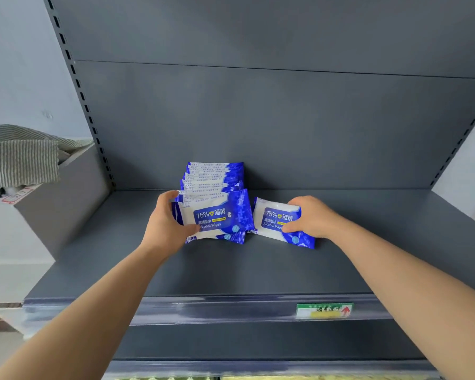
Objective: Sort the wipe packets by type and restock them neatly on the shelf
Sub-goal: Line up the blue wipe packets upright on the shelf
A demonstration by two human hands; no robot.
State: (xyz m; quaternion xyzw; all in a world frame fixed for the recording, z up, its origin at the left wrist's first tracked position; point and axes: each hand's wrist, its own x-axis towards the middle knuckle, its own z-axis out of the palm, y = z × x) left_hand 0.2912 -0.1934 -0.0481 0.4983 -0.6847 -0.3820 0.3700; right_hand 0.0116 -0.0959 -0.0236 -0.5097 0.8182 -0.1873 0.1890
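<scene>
Restocking. Left hand (166, 223) is gripping the packet row (214, 182) at mid-shelf (231, 272). Right hand (314, 219) is holding a single packet (272, 223) just beside, at its 3 o'clock. Next, likely: squaring it alongside.

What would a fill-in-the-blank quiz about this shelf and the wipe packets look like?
1. The left hand holds the front of the row of packets, whose label reads Alcohol ____.
2. The right hand grips a single packet lying to the ____ of that row.
3. The price tag on the front edge of the shelf shows a red ____.
Missing words: Wipes; right; arrow.
</scene>
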